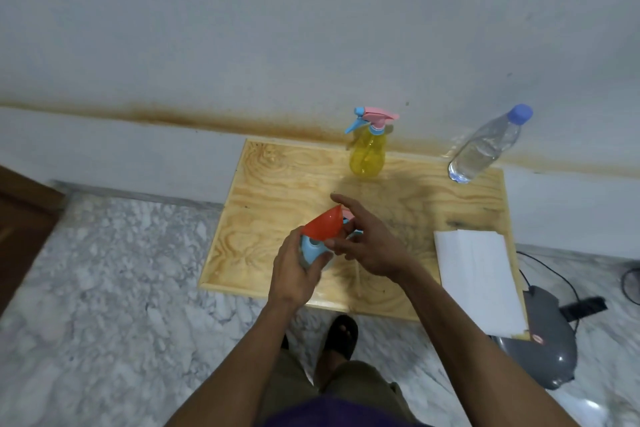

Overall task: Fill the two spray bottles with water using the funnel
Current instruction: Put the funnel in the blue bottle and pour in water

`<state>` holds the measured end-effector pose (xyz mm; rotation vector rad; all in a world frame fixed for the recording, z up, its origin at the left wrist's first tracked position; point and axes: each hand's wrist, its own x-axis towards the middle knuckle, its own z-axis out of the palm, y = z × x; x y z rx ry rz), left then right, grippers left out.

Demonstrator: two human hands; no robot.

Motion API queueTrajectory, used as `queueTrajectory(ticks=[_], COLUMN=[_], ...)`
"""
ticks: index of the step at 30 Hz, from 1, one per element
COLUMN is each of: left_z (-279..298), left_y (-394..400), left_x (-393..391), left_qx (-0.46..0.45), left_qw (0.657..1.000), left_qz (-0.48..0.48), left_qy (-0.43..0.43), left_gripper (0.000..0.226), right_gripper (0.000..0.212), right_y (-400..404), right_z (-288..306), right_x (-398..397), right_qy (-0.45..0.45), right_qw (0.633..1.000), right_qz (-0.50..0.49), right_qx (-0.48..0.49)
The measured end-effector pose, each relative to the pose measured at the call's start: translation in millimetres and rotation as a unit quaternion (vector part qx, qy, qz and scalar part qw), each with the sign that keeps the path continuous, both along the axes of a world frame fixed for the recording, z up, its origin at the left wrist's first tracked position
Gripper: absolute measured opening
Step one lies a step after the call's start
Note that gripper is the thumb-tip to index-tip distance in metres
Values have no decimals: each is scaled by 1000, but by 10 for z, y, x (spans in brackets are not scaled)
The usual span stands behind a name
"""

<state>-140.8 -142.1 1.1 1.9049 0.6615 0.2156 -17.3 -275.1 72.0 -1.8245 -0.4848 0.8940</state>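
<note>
Seating red funnel [323, 225] on blue bottle [313, 251] above board [277, 184]; left hand [298, 270] gripping bottle, right hand [367, 246] fingers pinching funnel. Next, probably: stand bottle, fetch water bottle [485, 146]. Yellow bottle [367, 156] capped, far edge.

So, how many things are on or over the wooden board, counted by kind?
Spray bottles: 2, yellow spray bottle, blue spray bottle held
Funnels: 1, orange funnel
Water bottles: 1, water bottle
Paper stacks: 1, white paper
Total: 5
</note>
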Motion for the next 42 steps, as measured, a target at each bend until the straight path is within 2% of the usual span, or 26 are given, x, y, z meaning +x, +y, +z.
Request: queueTrajectory(ticks=[4,8,11,13,17,21,25,32,37,40,42], left_z=[-22,-50,-40,-58,-116,-135,-135,-30,-112,-136,-103], left_y=[19,30,29,35,38,29,34,25,34,31,22], left_x=[5,3,3,12,28,31,27,15,2,1,-2], left_qx=[3,1,-1,-8,-92,-114,-65,-9,-51,-49,-53], left_qw=[1000,1000,1000,1000,995,993,998,1000,998,998,997], left_qz=[-2,-7,-11,-7,15,26,9,8,23,35,35], left_qy=[7,10,15,19,22,10,6,5,33,36,33], left_gripper=[47,46,47,47,50,56,54,50,54,64,63], right_gripper=[65,49,25,21,18,21,29,28,34,39,40], right_y=[2,3,33,35,5,-62,-128,-142,-146,-142,-137], right_z=[33,54,59,56,65,49,-9,-76,-152,-176,-173], right_x=[14,-22,-14,9,-5,-105,-189,-258,-312,-340,-364], right_qy=[48,54,4,-78,-237,-280,-273,-272,-234,-223,-221], right_qw=[997,987,982,981,962,954,956,958,969,971,972], right_qz=[-46,-124,-157,-158,-115,-87,-80,-62,-50,-56,-57], right_qx=[35,90,102,78,67,66,72,75,61,59,61])
